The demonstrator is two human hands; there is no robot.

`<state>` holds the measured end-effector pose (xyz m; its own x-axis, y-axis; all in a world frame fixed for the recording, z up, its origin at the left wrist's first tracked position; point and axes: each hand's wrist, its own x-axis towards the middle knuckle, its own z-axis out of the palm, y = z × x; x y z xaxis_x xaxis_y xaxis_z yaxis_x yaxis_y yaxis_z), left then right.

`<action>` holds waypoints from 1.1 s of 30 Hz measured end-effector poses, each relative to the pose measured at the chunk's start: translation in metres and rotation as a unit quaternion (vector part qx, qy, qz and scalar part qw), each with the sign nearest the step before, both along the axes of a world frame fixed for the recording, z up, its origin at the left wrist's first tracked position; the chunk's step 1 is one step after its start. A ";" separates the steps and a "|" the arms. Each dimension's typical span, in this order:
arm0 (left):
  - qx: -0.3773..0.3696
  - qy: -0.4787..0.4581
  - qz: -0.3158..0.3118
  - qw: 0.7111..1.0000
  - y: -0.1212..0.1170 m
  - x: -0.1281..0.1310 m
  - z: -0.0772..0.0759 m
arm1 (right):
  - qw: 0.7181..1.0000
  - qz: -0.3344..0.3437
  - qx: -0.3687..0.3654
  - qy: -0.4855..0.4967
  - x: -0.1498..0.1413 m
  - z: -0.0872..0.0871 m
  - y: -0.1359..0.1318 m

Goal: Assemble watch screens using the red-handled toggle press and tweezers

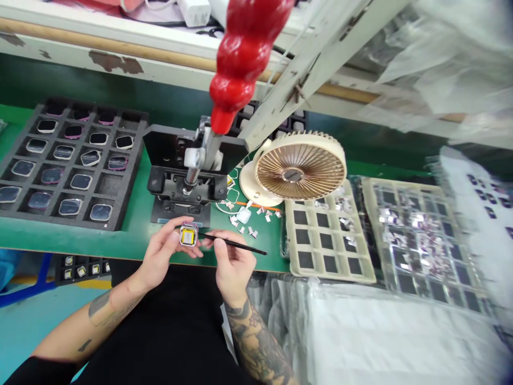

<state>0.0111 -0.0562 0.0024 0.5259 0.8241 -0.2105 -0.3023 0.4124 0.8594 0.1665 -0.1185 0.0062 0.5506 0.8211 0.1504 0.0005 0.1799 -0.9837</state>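
Observation:
Between the fingers and thumb of my left hand (162, 248) is a small square watch case (188, 235), its open side up, with a yellow-edged part inside. My right hand (232, 262) grips a thin black stick-like tool (236, 245), perhaps tweezers. The tool's left tip reaches the right edge of the watch case; whether it touches is too small to tell. Both hands are just above the front edge of the green bench. Directly behind them stands a black press fixture (186, 184) with a red handle (240, 64) rising toward me.
A dark foam tray (106, 184) of watch cases lies at left. Small silver pieces (252, 231) are scattered near a cream fan (300, 166). Further right are a cream compartment tray (294, 267) and a clear tray (425, 256). White plastic bags (393, 331) fill the lower right.

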 end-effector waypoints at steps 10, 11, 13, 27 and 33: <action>0.080 0.132 0.050 0.987 0.009 -0.013 -0.014 | 0.928 0.179 -0.051 -0.321 0.138 0.090 0.016; 0.091 0.137 0.041 0.986 0.008 -0.015 -0.016 | 0.915 0.153 -0.056 -0.370 0.143 0.094 0.035; 0.106 0.146 0.030 0.983 0.007 -0.017 -0.018 | 0.921 0.049 -0.005 -0.386 0.141 0.093 0.080; 0.122 0.177 -0.074 0.974 0.005 -0.019 -0.017 | 0.875 -0.202 -0.125 -0.422 0.095 -0.013 -0.053; 0.139 0.165 -0.091 0.972 0.004 0.005 -0.023 | 0.828 -0.176 -0.233 -0.478 0.092 -0.029 -0.068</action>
<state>0.0159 -0.0522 -0.0206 0.6106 0.7725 -0.1745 0.0646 0.1710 0.9832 0.2584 -0.1863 -0.0228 0.5803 0.7268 0.3674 0.7912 -0.3963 -0.4658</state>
